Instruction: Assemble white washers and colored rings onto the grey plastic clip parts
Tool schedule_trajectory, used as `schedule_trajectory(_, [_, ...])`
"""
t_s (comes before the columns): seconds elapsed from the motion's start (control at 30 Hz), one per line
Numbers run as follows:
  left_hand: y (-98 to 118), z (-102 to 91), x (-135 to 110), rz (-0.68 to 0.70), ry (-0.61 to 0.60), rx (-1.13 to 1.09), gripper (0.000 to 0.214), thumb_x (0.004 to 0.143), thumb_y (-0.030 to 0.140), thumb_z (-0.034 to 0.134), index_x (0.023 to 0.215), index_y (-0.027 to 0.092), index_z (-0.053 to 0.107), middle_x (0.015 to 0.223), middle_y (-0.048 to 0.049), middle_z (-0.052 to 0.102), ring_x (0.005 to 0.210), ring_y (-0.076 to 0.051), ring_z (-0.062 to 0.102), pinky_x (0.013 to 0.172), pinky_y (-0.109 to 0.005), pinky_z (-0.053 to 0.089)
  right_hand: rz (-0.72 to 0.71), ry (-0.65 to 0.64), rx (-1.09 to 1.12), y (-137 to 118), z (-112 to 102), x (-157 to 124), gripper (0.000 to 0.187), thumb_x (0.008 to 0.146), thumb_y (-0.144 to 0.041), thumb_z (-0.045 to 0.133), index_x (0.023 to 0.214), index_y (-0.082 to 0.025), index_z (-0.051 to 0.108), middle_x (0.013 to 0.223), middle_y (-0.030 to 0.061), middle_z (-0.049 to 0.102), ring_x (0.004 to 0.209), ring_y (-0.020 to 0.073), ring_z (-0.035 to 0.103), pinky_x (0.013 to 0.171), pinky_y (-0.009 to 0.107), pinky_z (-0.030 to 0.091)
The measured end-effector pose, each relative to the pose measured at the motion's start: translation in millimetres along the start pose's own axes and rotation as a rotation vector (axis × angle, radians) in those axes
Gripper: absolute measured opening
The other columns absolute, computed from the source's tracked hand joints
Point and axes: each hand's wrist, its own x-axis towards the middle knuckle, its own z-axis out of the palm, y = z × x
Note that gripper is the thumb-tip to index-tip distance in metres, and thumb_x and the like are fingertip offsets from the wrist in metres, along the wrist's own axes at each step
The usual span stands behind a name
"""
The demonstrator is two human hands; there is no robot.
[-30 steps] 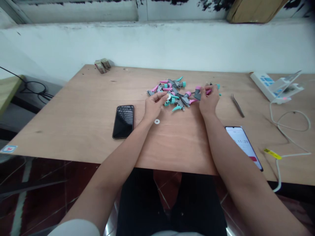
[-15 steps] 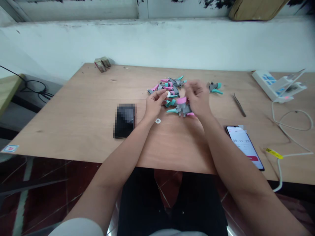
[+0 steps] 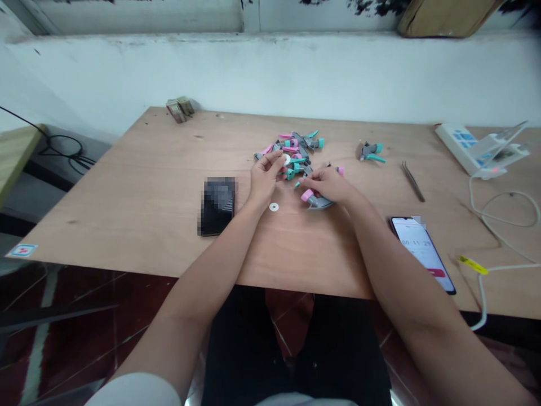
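A heap of grey plastic trigger-sprayer parts (image 3: pixel 291 152) with pink and teal pieces lies mid-table on the plywood tabletop (image 3: pixel 127 192). My left hand (image 3: pixel 265 179) is at the heap's near edge, its fingertips pinching a small white washer (image 3: pixel 287 159). My right hand (image 3: pixel 327 183) grips a grey sprayer head with a pink tip (image 3: pixel 316 199), just in front of the heap. Part of that head is hidden under my fingers. Another white washer (image 3: pixel 274 207) lies flat below my left hand. A single grey and teal sprayer part (image 3: pixel 369 151) sits apart to the right.
Steel tweezers (image 3: pixel 413 181) lie right of the loose part. A dark phone (image 3: pixel 217 206) is left of my left hand, and a phone showing a timer (image 3: pixel 418 254) is near the front right. A white power strip (image 3: pixel 460 148) with cable stands at the far right.
My right hand has moved down and forward with the grey sprayer head, turning it lower towards the tabletop. A separate sprayer part now sits right of the heap. My left hand has barely moved.
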Motion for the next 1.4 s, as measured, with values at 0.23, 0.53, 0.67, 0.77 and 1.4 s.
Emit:
schedule_trajectory(0.23, [2, 3.1, -8, -0.026, -0.156, 0.057, 0.03, 0.093, 0.033, 0.084, 0.12, 0.021, 0.079, 0.099, -0.0039, 0.078, 0.081, -0.013, 0.069, 0.076, -0.027, 0.059, -0.183, 0.518, 0.147, -5, 28, 7, 0.058, 0.093, -0.082, 0.059, 0.088, -0.026, 0.071, 0.066, -0.0015, 0.061, 0.054, 0.0174, 0.056, 0.056, 0.033, 0.047])
schedule_trajectory(0.53, [4, 3.9, -16, -0.142, -0.369, 0.002, 0.035, 0.082, 0.035, 0.094, 0.111, 0.017, 0.085, 0.096, -0.0064, 0.081, 0.075, -0.011, 0.07, 0.079, -0.029, 0.062, -0.259, 0.691, -0.031, -11, 33, -8, 0.07, 0.105, -0.083, 0.028, 0.111, -0.027, 0.071, 0.08, 0.001, 0.064, 0.069, 0.0193, 0.066, 0.074, 0.036, 0.057])
schedule_trajectory(0.67, [8, 3.7, -17, -0.115, -0.356, 0.05, 0.029, 0.084, 0.033, 0.092, 0.107, 0.018, 0.085, 0.097, -0.005, 0.082, 0.079, -0.011, 0.072, 0.086, -0.032, 0.064, -0.238, 0.7, -0.065, -12, 30, -8, 0.075, 0.105, -0.084, 0.022, 0.115, -0.028, 0.071, 0.074, 0.0004, 0.059, 0.07, 0.0206, 0.066, 0.073, 0.036, 0.056])
schedule_trajectory(0.77, [8, 4.0, -17, -0.095, -0.367, 0.061, 0.026, 0.084, 0.031, 0.091, 0.106, 0.018, 0.085, 0.094, -0.0038, 0.081, 0.078, -0.012, 0.072, 0.089, -0.035, 0.063, -0.23, 0.699, -0.065, -11, 28, -7, 0.077, 0.104, -0.085, 0.021, 0.116, -0.028, 0.071, 0.072, 0.0001, 0.058, 0.069, 0.0215, 0.067, 0.072, 0.037, 0.056])
schedule_trajectory(1.4, [22, 6.7, -29, -0.318, -0.693, 0.154, 0.04, 0.083, 0.052, 0.092, 0.111, 0.024, 0.085, 0.089, -0.0052, 0.076, 0.066, -0.01, 0.064, 0.064, -0.027, 0.058, -0.277, 0.719, -0.168, -9, 19, -10, 0.076, 0.108, -0.08, 0.021, 0.114, -0.026, 0.074, 0.087, 0.0058, 0.071, 0.091, 0.0244, 0.076, 0.081, 0.039, 0.061])
